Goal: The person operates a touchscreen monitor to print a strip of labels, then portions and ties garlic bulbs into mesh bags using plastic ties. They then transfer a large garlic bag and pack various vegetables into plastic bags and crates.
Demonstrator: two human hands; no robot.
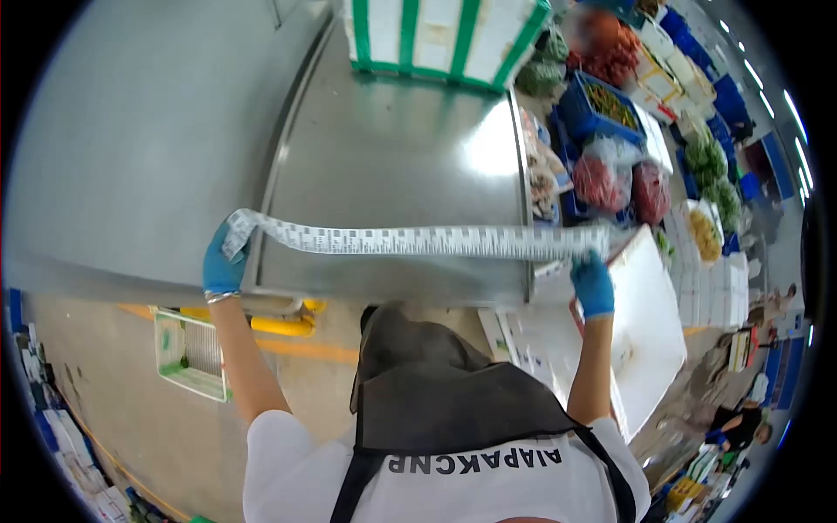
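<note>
The broad grey surface (pixel 139 131) fills the upper left of your view, and beside it lies the steel table (pixel 392 166), with a raised rim and a bright glare near its right edge. You stand at its near side in a dark apron (pixel 453 401) over a white shirt (pixel 471 488) with black lettering. At the table's far end sits a white box (pixel 445 39) with bands of green tape. To your right, close to your forearm, is a white panel (pixel 645 331), tilted. Beyond the table's right side are a blue crate (pixel 602 109) of greens and plastic bags (pixel 602 179) with reddish contents. On the floor to your left is a white and green basket (pixel 187 353), near a yellow pipe (pixel 283 325).

Your hands, both in blue gloves, are wide apart. The strip (pixel 392 241), white with rows of dark printed marks, runs between them across the near part of the table, curling over at its left end. Your left hand (pixel 225 261) grips that curled end; your right hand (pixel 593 286) pinches the other end, past the table's right edge. You cannot tell whether the strip touches the table.
</note>
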